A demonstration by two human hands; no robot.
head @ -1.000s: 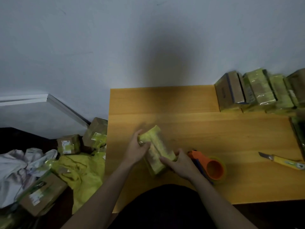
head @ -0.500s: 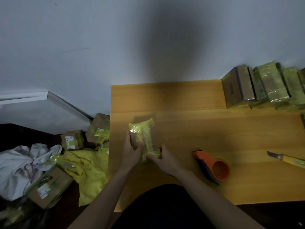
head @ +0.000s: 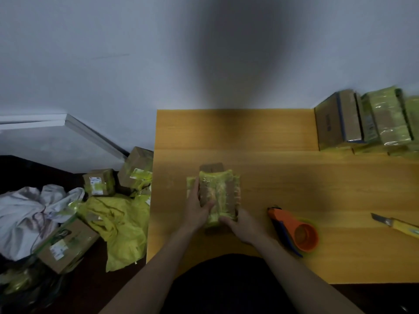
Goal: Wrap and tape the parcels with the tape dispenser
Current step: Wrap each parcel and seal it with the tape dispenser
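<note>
- Cloth [head: 25,211], pale and crumpled, lies on the dark floor at far left.
- Floor boxes [head: 99,184], brown with yellow-green tape and labels, sit beside the table's left edge; another lies nearer the camera below the cloth.
- Yellow wrap [head: 120,227] is heaped on the floor between those boxes and the table.
- Table [head: 260,137], wooden, stands against a pale wall.
- Left hand [head: 196,209] grips the parcel's left side, fingers curled onto its top.
- Parcel [head: 218,196], a brown box part-covered in yellow-green wrap, lies on the table's near left part, long axis pointing away from the person; bare cardboard shows at its far end.
- Right hand [head: 242,225] holds the parcel's near right corner, fingers bent round its edge.
- Dispenser [head: 294,232], orange with a blue blade side, rests on the table just right of the right hand, untouched.
- Stack [head: 367,123] of wrapped parcels stands at the far right corner, against the wall.
- Knife [head: 396,226], yellow-handled, lies near the right edge, blade pointing left.
</note>
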